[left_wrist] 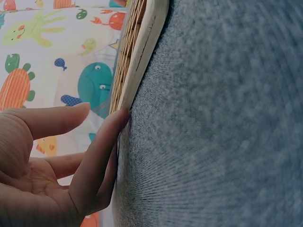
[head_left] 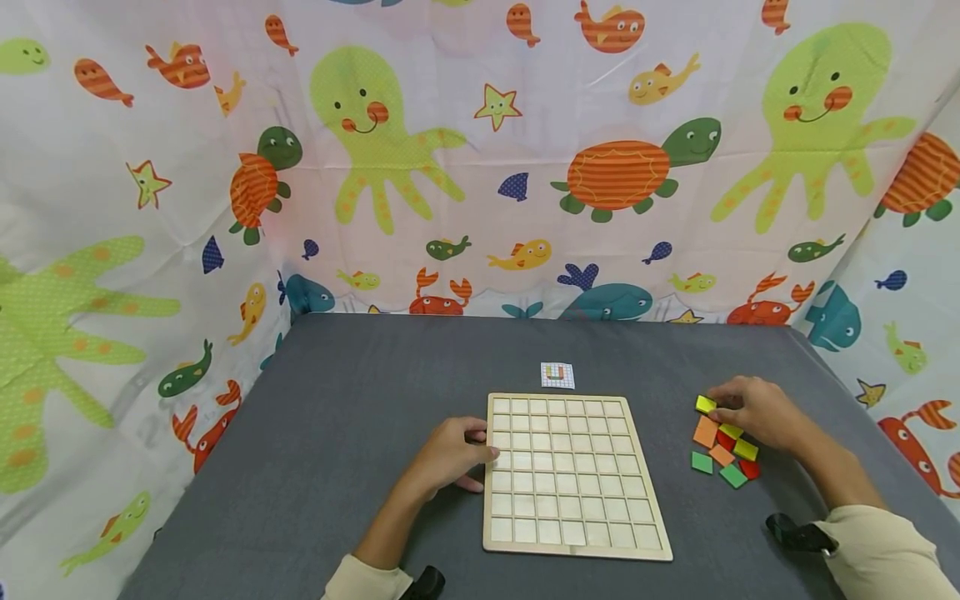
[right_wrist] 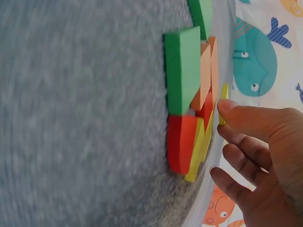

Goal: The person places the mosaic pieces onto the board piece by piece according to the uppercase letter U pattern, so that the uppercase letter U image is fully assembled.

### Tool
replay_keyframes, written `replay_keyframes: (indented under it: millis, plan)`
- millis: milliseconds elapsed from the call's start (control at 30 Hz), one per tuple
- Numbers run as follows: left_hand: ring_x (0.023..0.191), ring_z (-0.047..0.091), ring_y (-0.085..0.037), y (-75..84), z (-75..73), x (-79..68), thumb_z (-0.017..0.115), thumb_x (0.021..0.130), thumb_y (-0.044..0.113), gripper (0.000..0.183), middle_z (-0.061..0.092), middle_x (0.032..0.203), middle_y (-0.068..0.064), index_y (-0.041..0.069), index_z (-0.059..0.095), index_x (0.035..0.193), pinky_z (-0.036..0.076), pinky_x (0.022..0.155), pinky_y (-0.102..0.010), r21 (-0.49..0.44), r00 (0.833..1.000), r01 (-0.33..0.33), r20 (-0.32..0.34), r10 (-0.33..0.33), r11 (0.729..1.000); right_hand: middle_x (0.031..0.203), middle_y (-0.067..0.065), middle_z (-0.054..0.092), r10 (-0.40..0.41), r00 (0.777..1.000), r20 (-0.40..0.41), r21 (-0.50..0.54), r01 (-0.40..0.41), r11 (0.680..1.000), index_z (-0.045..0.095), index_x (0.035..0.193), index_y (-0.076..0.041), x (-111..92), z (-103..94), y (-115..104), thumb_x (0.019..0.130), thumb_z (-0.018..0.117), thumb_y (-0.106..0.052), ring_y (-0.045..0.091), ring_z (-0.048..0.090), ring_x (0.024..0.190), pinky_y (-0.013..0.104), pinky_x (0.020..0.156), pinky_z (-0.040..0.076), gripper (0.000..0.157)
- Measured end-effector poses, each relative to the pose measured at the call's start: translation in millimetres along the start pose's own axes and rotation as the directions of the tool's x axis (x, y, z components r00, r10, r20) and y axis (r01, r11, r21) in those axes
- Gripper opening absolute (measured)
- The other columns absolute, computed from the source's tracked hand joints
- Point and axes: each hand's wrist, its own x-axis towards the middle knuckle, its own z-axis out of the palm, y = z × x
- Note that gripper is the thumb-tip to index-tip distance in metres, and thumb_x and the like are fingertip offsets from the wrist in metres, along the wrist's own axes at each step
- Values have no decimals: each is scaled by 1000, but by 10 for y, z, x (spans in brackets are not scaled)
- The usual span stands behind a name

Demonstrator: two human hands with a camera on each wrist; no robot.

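Observation:
A square wooden board (head_left: pixel 573 479) with a grid of shallow cells lies on the grey cloth. At its left edge is my left hand (head_left: pixel 450 454), the thumb over the rim in the head view. In the left wrist view a fingertip (left_wrist: pixel 124 116) of this hand touches the board's side and the thumb stands apart from it. My right hand (head_left: pixel 761 410) pinches a yellow tile (right_wrist: pixel 224 101) between thumb and forefinger, at the far end of the tile pile. Beneath lie green tiles (right_wrist: pixel 184 71), a red tile (right_wrist: pixel 182 144), orange tiles (head_left: pixel 705 432) and more yellow tiles (head_left: pixel 746 450).
A small card (head_left: pixel 557 376) printed with a coloured grid pattern lies just behind the board. The grey table (head_left: pixel 360 400) meets a curtain (head_left: pixel 465 183) with sea animals at the back and sides.

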Motion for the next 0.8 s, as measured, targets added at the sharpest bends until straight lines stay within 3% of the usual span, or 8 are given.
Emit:
replay_keyframes:
  millis: [233, 433, 800]
  plan:
    - [86, 71, -25, -3, 5, 13, 76, 84, -5, 67, 55, 132, -24, -7, 54, 147, 68, 60, -40, -17, 1000, 14, -6, -14, 1000, 106, 11, 74, -71, 996, -60, 7, 72, 997, 78, 120, 0, 24, 41, -170, 94, 81, -20, 28, 67, 95, 43, 76, 60, 33]
    - [89, 71, -25, 0, 10, 21, 74, 82, -14, 69, 55, 129, -23, -8, 53, 147, 67, 59, -40, -19, 1000, 25, -11, -25, 1000, 107, 4, 73, -95, 992, -87, 20, 98, 995, 79, 121, -5, 79, 115, -354, 97, 79, -20, 24, 64, 98, 38, 78, 57, 29]
    - [76, 70, -24, 8, 22, 67, 75, 79, -18, 70, 58, 124, -24, -9, 55, 145, 67, 57, -39, 3, 999, 26, -32, -26, 1000, 112, 6, 73, -137, 986, -94, 57, 143, 988, 79, 123, -7, 162, 220, -740, 97, 79, -22, 25, 63, 102, 45, 82, 57, 31]
